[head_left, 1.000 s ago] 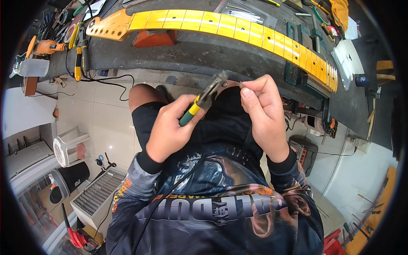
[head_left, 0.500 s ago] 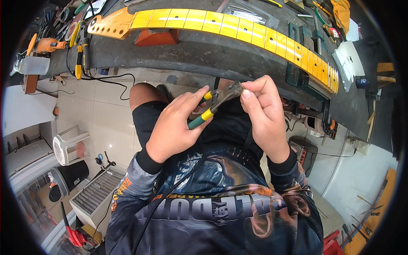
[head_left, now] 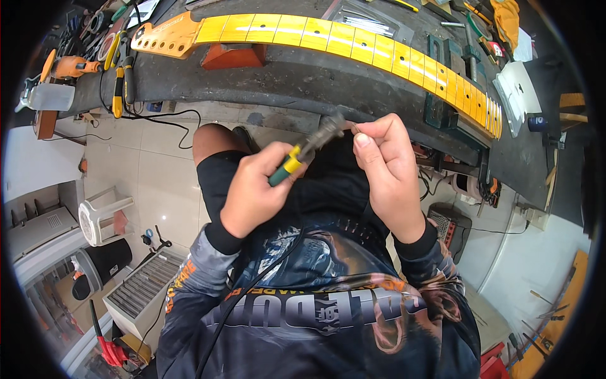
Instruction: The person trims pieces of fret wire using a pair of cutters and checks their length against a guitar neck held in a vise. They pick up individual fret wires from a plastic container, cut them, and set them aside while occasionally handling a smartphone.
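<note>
The dark counter (head_left: 284, 82) carries a glossy yellow guitar neck (head_left: 341, 39) with dark dots. On the person's side of the neck, the left hand (head_left: 257, 189) is wrapped round a tool and the right hand (head_left: 386, 170) is pinched on something small. The tool, pliers (head_left: 306, 151) with green-and-yellow handles and a grey metal head, slants toward the neck; blur softens the head, and the grip hides much of the handles. The thin sliver (head_left: 355, 129), nearer the neck, is mostly covered, its shape unclear.
</note>
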A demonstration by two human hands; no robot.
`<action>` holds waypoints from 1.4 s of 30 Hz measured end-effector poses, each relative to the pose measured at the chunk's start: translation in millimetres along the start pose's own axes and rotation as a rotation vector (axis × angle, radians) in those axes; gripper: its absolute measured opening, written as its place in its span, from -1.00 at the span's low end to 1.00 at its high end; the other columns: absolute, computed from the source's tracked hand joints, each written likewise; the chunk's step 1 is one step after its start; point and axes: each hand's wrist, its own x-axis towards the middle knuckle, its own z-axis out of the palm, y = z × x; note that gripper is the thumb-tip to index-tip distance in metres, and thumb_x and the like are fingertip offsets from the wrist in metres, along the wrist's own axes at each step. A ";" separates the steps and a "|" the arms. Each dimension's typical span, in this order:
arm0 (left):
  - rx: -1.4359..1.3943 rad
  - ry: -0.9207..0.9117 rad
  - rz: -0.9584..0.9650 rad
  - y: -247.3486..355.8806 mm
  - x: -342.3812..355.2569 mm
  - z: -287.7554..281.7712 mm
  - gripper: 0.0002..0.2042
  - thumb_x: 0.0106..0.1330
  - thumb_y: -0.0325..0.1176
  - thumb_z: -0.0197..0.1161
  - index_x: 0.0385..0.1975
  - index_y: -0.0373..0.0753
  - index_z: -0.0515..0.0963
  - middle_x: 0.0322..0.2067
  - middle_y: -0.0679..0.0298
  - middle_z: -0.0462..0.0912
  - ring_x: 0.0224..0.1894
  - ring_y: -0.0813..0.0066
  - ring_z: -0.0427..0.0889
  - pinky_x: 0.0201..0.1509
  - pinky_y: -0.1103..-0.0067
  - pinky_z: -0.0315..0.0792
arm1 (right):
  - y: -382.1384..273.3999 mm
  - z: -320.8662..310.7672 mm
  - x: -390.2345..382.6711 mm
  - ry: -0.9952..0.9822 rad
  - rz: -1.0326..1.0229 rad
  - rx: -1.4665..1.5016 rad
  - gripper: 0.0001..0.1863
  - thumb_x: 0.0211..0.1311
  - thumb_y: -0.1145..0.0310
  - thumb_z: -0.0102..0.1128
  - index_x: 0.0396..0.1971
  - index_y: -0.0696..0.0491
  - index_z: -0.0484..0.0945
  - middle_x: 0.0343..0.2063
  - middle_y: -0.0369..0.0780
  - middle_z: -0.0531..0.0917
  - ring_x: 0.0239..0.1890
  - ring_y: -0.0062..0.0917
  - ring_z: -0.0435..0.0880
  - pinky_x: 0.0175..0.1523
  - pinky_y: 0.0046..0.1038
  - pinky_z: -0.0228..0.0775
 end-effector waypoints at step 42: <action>-0.971 -0.473 -0.135 86.3 75.2 87.9 -0.51 0.49 -0.57 0.48 0.34 -0.26 0.45 -0.05 0.15 0.76 0.03 0.44 0.74 0.20 0.48 0.57 | -83.5 -165.5 -1.2 -0.049 -0.481 -0.731 -0.26 0.13 0.29 0.58 0.32 0.15 0.54 0.23 -0.04 0.65 0.30 -0.14 0.63 0.48 -0.14 0.41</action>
